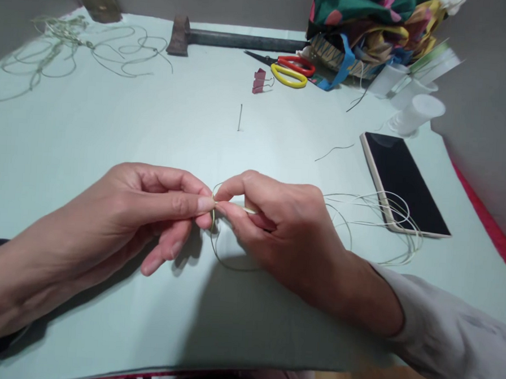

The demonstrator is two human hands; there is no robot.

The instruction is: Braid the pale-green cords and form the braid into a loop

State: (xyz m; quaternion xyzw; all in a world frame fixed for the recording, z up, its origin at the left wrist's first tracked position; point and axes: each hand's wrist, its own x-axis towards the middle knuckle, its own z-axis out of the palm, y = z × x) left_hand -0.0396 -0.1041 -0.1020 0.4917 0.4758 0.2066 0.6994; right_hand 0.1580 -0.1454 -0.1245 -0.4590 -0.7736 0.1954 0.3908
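Pale green cord (232, 267) runs between my two hands in the middle of the table. My left hand (162, 207) pinches it between thumb and forefinger, with the other fingers loosely curled below. Close against those fingertips, my right hand (277, 219) also pinches the cord, thumb and forefinger pressed together. A short pale strand sticks out across my right palm. Below the pinch the cord hangs in a small loop, and its long loose coils (403, 242) lie to the right, partly over the phone (410, 181). The exact crossing of the strands is hidden by my fingertips.
A tangle of green cord (66, 38) lies far left. Along the back are a hammer-like tool (244, 40), scissors (291, 71) and a reddish binder clip (258, 81). A pin (240, 117) lies mid-table. Patterned fabric (363, 20) and white spools (418, 114) stand back right.
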